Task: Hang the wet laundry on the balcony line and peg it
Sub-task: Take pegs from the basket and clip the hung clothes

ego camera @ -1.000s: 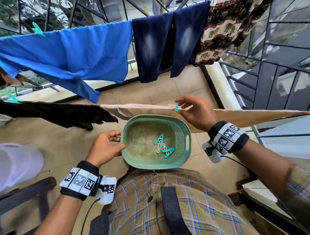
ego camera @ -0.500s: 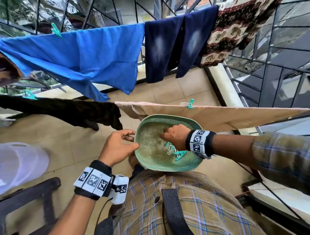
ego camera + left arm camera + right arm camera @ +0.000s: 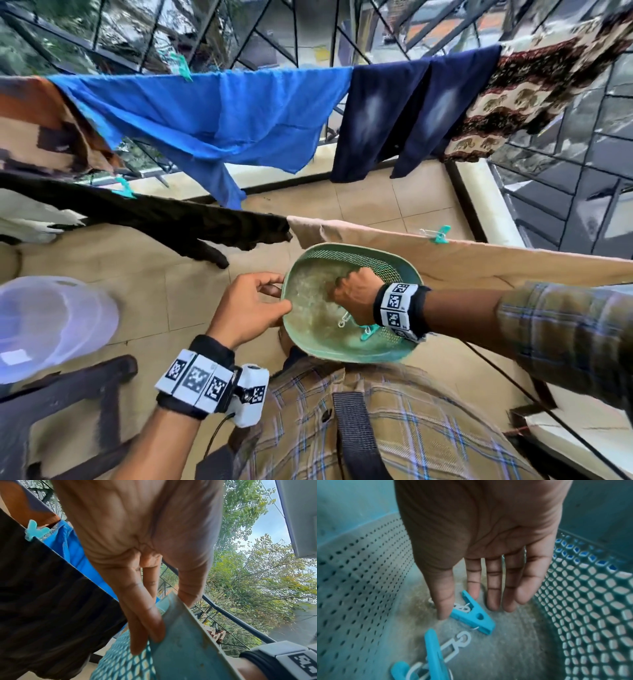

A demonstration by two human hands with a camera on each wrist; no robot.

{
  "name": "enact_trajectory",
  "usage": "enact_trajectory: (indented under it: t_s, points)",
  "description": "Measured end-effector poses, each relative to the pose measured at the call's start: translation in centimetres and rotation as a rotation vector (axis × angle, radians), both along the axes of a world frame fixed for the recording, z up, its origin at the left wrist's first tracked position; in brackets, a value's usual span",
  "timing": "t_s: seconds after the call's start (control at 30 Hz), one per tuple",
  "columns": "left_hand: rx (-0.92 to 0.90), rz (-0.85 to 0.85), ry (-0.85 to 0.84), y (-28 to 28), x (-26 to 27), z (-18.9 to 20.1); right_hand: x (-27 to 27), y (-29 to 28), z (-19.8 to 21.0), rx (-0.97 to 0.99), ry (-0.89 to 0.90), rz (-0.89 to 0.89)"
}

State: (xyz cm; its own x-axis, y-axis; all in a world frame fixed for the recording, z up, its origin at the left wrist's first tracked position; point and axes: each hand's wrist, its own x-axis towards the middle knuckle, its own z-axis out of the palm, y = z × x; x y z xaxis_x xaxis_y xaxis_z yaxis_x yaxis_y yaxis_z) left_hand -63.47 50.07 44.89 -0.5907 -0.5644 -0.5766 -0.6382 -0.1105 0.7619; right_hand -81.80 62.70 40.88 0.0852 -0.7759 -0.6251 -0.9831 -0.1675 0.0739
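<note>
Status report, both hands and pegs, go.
Left hand grips green basket rim. Right hand open, fingertips at a teal peg. Second peg loose beside it.

Basket [image 3: 346, 255] mouth: open above, right hand [image 3: 356, 294] reached inside.
Far side: beige cloth [image 3: 479, 262] on near line barred passage.
Left: dark garment [image 3: 171, 222] hung close.

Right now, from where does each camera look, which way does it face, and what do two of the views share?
Head: sits high, faces down at the green basket, held by the left hand; right hand inside; both forearms and the shirt show.
Left wrist: looks along the left hand, whose fingers grip the basket rim.
Right wrist: looks down the open right hand at the clothes pegs.
Shared: the basket appears in all three; the pegs in head and right wrist views.
</note>
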Motion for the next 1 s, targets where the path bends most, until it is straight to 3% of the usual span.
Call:
enact_trajectory:
  t_s: [0.17, 0.5, 0.7, 0.87, 1.0]
  points:
    - [-0.014, 0.095, 0.037, -2.5, 2.2, 0.1, 2.0, -4.8, 1.5, -0.021, -0.105, -0.138]
    - [0.005, 0.179, 0.077, -6.2, 5.2, 0.1, 6.1, -11.2, 2.4, -0.072, -0.11, -0.072]
    - [-0.002, 0.19, 0.083, -8.2, 7.1, 0.4, 6.7, -13.9, 3.6, -0.132, -0.222, -0.173]
    - [-0.012, 0.249, 0.122, -10.2, 8.2, 1.8, 6.0, -16.4, 8.1, -0.122, -0.462, -0.22]
    - [-0.064, 0.219, 0.149, -12.9, 8.3, 4.0, 3.9, -17.9, 14.5, -0.27, -0.613, -0.328]
